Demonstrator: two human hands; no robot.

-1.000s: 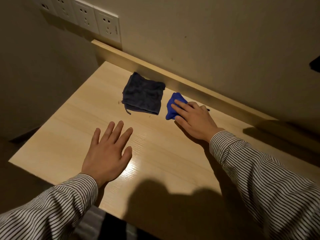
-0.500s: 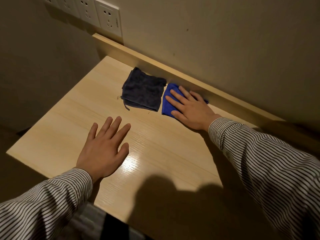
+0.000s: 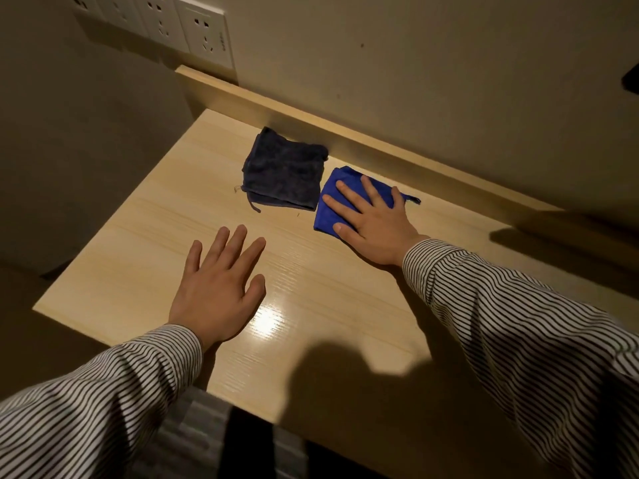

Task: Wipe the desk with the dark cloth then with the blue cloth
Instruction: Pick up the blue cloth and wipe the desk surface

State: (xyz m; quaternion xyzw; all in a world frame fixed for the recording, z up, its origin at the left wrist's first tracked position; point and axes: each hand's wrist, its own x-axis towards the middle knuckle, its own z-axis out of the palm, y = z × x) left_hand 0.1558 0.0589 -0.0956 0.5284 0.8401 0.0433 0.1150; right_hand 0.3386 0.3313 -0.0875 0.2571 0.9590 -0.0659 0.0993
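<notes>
A folded dark cloth (image 3: pixel 283 174) lies flat on the light wooden desk (image 3: pixel 145 236), near the back rail. Just right of it, almost touching its edge, is a blue cloth (image 3: pixel 328 205). My right hand (image 3: pixel 373 223) presses flat on the blue cloth with fingers spread, covering its right half. My left hand (image 3: pixel 218 285) rests palm down on bare desk nearer to me, fingers apart, holding nothing. Both sleeves are striped.
A raised wooden rail (image 3: pixel 380 140) runs along the desk's back against the wall. Wall sockets (image 3: pixel 204 32) sit above the far left corner. The desk's left edge (image 3: pixel 114 216) drops to the floor. My shadow covers the near right part.
My right hand has slid the blue cloth left, up beside the dark cloth, and the cloth now lies flatter with more of it showing. My left hand has hardly moved.
</notes>
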